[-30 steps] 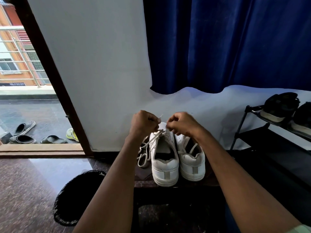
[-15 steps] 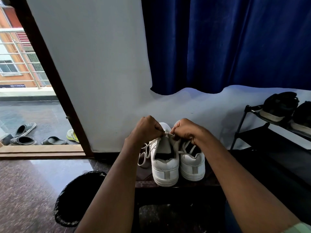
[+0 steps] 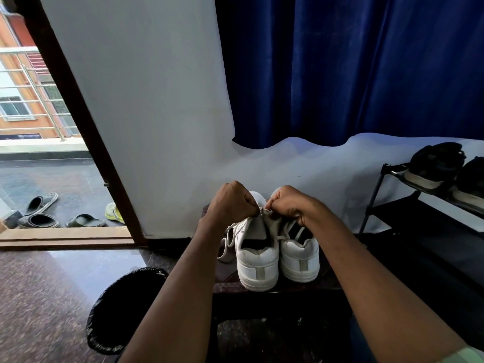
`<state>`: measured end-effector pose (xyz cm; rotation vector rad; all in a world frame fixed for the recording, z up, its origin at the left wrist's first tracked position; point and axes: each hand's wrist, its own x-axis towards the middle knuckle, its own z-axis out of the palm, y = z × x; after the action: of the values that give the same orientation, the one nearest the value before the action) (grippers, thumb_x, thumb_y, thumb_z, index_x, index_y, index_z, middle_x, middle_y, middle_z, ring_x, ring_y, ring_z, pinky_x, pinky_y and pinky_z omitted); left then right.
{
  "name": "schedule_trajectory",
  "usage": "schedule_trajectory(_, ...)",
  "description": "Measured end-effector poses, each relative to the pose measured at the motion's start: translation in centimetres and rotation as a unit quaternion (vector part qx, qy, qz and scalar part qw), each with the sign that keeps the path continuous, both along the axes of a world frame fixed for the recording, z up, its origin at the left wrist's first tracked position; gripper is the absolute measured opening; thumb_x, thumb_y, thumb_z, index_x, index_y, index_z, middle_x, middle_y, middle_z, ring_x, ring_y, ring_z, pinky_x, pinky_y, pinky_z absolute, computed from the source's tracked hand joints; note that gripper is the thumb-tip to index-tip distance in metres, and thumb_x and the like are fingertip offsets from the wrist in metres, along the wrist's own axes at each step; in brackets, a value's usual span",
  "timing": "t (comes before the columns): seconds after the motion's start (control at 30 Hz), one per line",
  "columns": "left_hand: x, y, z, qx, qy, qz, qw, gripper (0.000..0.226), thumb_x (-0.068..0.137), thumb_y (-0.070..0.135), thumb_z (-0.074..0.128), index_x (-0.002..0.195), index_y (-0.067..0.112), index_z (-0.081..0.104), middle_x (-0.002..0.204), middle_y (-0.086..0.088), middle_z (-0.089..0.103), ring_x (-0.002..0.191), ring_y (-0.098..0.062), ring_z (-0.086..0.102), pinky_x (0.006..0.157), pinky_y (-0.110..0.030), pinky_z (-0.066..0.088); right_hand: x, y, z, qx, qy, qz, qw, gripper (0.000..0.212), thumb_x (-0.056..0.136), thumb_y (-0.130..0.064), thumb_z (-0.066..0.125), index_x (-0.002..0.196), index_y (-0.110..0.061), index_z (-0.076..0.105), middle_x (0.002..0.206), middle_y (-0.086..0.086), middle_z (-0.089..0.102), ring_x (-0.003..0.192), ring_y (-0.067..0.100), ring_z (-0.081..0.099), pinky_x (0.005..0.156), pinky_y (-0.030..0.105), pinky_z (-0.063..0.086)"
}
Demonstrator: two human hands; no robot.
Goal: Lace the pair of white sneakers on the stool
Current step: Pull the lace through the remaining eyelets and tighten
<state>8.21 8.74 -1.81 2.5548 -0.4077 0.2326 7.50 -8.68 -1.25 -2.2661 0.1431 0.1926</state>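
Two white sneakers stand heels toward me on a dark stool. Over the tongue of the left sneaker, my left hand and my right hand meet, each pinching the white lace with curled fingers. A loose loop of that lace hangs off the shoe's left side. The right sneaker sits beside it with lace crossing its opening. My hands hide the toes and eyelets of both shoes.
A black bin lined with a bag stands left of the stool. A black shoe rack with dark shoes is on the right. Several sandals lie outside the open doorway. A blue curtain hangs behind.
Both hands have dropped lower onto the left sneaker's tongue and drawn closer together, still pinching the lace. The lace that was stretched up between them is now bunched at my fingertips.
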Motion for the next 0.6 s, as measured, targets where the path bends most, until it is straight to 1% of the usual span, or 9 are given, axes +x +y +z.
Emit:
schedule_trajectory(0.07,-0.1,-0.3,-0.1,0.006,0.010,0.006,1.000,0.011,0.065,0.024,0.078,0.074,0.029,0.082,0.067,0.005,0.073,0.065,-0.014,0.069,0.061,-0.035,0.058,-0.2,0.1,0.3,0.000,0.007,0.002,1.000,0.018,0.067,-0.011,0.071,0.081,-0.004,0.080,0.093,0.023,0.077,0.084,0.035,0.076,0.077,0.053,0.063)
schedule_trajectory(0.13,-0.2,-0.6,-0.2,0.015,0.017,0.017,1.000,0.014,0.068,0.027,0.079,0.079,0.034,0.083,0.073,0.007,0.075,0.069,-0.015,0.069,0.063,-0.033,0.059,0.0,-0.2,0.4,0.013,0.022,0.007,1.000,0.019,0.077,-0.008,0.067,0.089,0.000,0.079,0.095,0.024,0.077,0.078,0.034,0.072,0.073,0.047,0.062)
schedule_trajectory(0.2,-0.2,-0.9,-0.2,0.019,0.018,0.029,0.999,0.014,0.070,0.028,0.080,0.081,0.035,0.083,0.076,0.007,0.076,0.072,-0.017,0.070,0.062,-0.031,0.057,0.2,-0.3,0.1,0.010,0.025,0.016,1.000,0.020,0.084,-0.005,0.062,0.093,0.002,0.078,0.095,0.027,0.075,0.073,0.032,0.067,0.068,0.040,0.054)
schedule_trajectory(0.27,-0.3,-1.0,0.0,0.018,0.020,0.053,0.998,0.013,0.070,0.030,0.080,0.081,0.034,0.083,0.076,0.007,0.075,0.072,-0.019,0.069,0.058,-0.027,0.052,0.6,-0.4,-0.3,-0.050,-0.008,0.029,0.998,0.017,0.083,-0.011,0.065,0.088,-0.005,0.081,0.097,0.022,0.077,0.080,0.036,0.073,0.074,0.039,0.062)
schedule_trajectory(0.33,-0.2,-0.7,0.0,0.016,0.023,0.074,0.997,0.012,0.068,0.035,0.082,0.080,0.034,0.082,0.075,0.007,0.074,0.072,-0.021,0.069,0.059,-0.026,0.051,0.2,0.1,-0.3,-0.140,-0.050,0.044,0.988,0.018,0.080,-0.019,0.066,0.086,-0.012,0.082,0.095,0.015,0.078,0.088,0.033,0.073,0.082,0.039,0.063)
schedule_trajectory(0.43,0.0,-0.1,-0.1,0.011,0.036,0.078,0.996,0.014,0.069,0.046,0.079,0.078,0.035,0.080,0.070,0.009,0.070,0.072,-0.021,0.068,0.060,-0.027,0.047,-0.2,0.3,-0.2,-0.150,-0.069,0.026,0.986,0.018,0.079,-0.018,0.065,0.082,-0.010,0.080,0.088,0.012,0.077,0.085,0.031,0.072,0.079,0.038,0.063)
schedule_trajectory(0.5,0.3,0.4,-0.1,-0.024,0.047,0.079,0.996,0.025,0.071,0.055,0.073,0.070,0.030,0.079,0.056,0.011,0.062,0.061,-0.017,0.063,0.058,-0.025,0.041,0.0,0.2,-0.2,-0.110,-0.088,-0.022,0.990,0.017,0.077,-0.011,0.062,0.081,-0.006,0.078,0.082,0.014,0.077,0.081,0.033,0.074,0.076,0.040,0.064)
schedule_trajectory(0.53,0.4,0.6,0.1,-0.051,0.051,0.080,0.994,0.032,0.074,0.057,0.072,0.066,0.027,0.077,0.049,0.010,0.057,0.053,-0.014,0.057,0.056,-0.025,0.039,0.2,0.2,0.0,-0.065,-0.104,-0.055,0.991,0.017,0.077,-0.008,0.058,0.081,-0.003,0.074,0.080,0.015,0.076,0.078,0.034,0.075,0.076,0.044,0.064)
schedule_trajectory(0.6,0.7,0.7,0.5,-0.107,0.062,0.080,0.989,0.039,0.083,0.054,0.073,0.060,0.023,0.075,0.047,0.004,0.056,0.046,-0.011,0.050,0.056,-0.026,0.039,0.4,0.2,0.4,0.109,-0.113,-0.109,0.982,0.013,0.083,0.000,0.050,0.087,0.002,0.062,0.083,0.021,0.075,0.071,0.032,0.076,0.073,0.047,0.066)
